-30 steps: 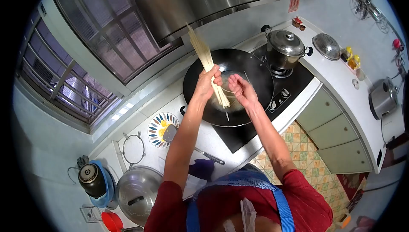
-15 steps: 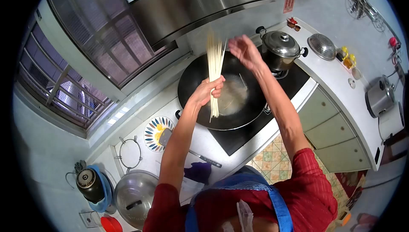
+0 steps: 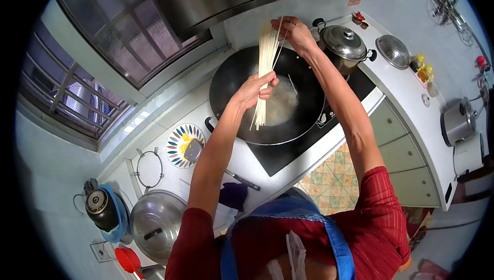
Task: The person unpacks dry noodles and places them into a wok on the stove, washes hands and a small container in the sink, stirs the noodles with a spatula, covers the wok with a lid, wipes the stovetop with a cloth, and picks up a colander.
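Gripping a bunch of thin, straight, pale noodles [image 3: 266, 56] in the curled left hand [image 3: 256, 91], mid-frame, over a round black wok [image 3: 234, 77] with cloudy water [image 3: 280, 107] in it. Bending the fingers of the right hand [image 3: 294, 30] beside a few loose strands near the top; cannot tell if pinching them. Standing by a smooth white counter [image 3: 175, 178], with a patterned plate [image 3: 174, 143] left of the wok, a big metal lid [image 3: 157, 218] at lower left, a shiny pot [image 3: 343, 43] at upper right and square floor tiles [image 3: 332, 179] lower down.
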`<state>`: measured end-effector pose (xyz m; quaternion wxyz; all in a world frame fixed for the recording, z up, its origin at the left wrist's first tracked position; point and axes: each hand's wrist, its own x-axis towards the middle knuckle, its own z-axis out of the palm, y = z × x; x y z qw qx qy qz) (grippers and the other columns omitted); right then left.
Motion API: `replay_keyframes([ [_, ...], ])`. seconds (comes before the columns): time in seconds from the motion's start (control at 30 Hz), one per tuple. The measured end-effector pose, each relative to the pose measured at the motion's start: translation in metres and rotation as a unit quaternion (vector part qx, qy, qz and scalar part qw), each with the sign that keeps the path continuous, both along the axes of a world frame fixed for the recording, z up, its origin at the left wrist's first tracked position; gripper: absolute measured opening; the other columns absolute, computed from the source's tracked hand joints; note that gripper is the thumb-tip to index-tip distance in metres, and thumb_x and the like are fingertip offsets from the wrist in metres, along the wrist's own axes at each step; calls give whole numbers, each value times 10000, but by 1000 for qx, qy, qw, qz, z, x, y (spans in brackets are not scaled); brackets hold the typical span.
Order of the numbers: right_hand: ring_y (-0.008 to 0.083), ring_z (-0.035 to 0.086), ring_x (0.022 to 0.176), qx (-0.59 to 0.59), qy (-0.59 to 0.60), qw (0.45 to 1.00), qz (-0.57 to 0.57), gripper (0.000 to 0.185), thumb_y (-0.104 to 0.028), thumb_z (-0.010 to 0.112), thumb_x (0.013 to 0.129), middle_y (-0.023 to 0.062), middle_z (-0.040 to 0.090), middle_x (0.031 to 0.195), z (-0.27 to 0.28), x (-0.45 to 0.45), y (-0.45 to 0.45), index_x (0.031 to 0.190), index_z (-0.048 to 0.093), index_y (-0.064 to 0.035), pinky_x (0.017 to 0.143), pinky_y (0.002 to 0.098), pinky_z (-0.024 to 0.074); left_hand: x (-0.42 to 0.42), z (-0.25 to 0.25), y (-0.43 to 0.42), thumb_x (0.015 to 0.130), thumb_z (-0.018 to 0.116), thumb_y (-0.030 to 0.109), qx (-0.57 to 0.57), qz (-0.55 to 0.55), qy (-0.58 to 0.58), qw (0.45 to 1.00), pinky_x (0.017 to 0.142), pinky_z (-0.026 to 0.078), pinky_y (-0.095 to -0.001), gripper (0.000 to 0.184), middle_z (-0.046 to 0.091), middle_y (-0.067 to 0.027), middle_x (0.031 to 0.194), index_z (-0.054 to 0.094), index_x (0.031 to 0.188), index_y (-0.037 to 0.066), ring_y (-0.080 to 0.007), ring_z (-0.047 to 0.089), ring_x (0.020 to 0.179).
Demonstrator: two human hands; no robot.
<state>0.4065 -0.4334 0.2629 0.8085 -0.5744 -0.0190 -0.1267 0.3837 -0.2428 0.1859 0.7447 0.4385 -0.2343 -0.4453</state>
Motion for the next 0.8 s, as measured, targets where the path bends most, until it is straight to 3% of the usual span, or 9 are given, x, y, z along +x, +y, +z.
replay_keyframes([
  [0.1,229,533,1049,24,-1,1000,8,301,-66,437,888,186,521,1164,-12,3,-5,1166,409,46,923,349,426,-1,3,-2,910,505,229,18,14,-39,999,403,253,-160,182,505,0,776,519,935,49,-9,343,471],
  [0.2,199,547,976,81,-8,997,12,318,-86,431,885,158,545,1140,-12,-1,-12,1174,423,47,841,305,445,-1,5,2,908,501,222,47,35,-38,998,404,258,-164,193,517,-13,802,523,972,41,-15,343,465],
  [0.3,188,548,977,-70,46,996,-3,317,-123,409,907,105,549,1161,5,-23,-22,1197,454,-2,852,305,453,1,7,15,888,528,226,68,41,-55,995,417,256,-184,226,521,-25,774,528,990,24,-32,336,475],
  [0.43,253,556,1014,-10,2,1000,-13,330,-98,364,919,194,507,1191,6,-26,-50,1211,395,51,849,344,476,2,7,29,898,510,231,77,37,-50,995,410,252,-180,216,492,13,710,522,985,33,-24,320,457],
  [0.53,189,578,873,43,-13,997,-68,331,-85,344,917,127,559,1025,6,-20,-69,1219,353,51,796,316,499,0,11,37,907,497,233,85,42,-52,994,404,248,-177,207,468,32,673,516,983,41,-19,312,450],
  [0.57,115,528,715,79,-17,991,-104,291,-113,362,922,52,535,849,2,-17,-71,1162,410,44,626,241,481,-1,13,40,907,499,236,90,48,-51,993,403,244,-177,207,460,34,659,517,976,42,-16,307,449],
  [0.6,115,528,715,78,-19,991,-103,291,-113,362,922,52,535,849,-1,-13,-73,1162,410,44,626,241,481,-2,14,43,907,499,236,89,48,-54,993,403,244,-177,207,460,34,659,517,976,42,-16,307,449],
  [0.7,53,313,537,139,60,986,76,299,-244,444,922,-32,383,669,-8,-2,-58,1039,495,25,432,187,243,-3,17,48,886,542,241,61,29,-51,996,400,233,-167,218,452,33,651,540,972,41,-9,311,452],
  [0.8,41,307,526,112,62,978,162,405,-331,482,902,-57,375,648,9,-10,-18,1059,489,42,427,196,231,-6,21,51,885,546,239,56,26,-52,997,398,235,-162,221,445,34,642,545,969,35,-7,317,450],
])
